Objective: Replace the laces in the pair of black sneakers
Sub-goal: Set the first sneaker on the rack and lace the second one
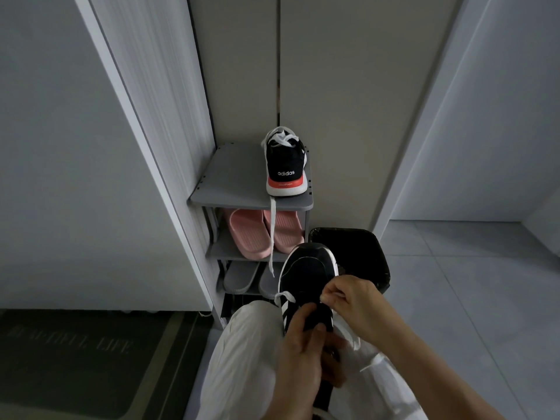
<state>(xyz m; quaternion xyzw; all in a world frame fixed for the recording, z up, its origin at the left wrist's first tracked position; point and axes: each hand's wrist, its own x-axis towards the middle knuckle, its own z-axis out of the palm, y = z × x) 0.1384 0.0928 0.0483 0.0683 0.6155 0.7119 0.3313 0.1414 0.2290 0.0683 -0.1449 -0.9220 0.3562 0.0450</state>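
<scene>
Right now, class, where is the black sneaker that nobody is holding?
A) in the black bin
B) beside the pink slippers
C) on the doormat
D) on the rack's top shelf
D: the sneaker stands heel-out on the top shelf, its white lace hanging over the edge.

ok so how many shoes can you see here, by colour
black sneakers: 2
pink slippers: 2
grey slippers: 2
total: 6

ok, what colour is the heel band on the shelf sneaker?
Orange-red band, clearest in head view.
</scene>
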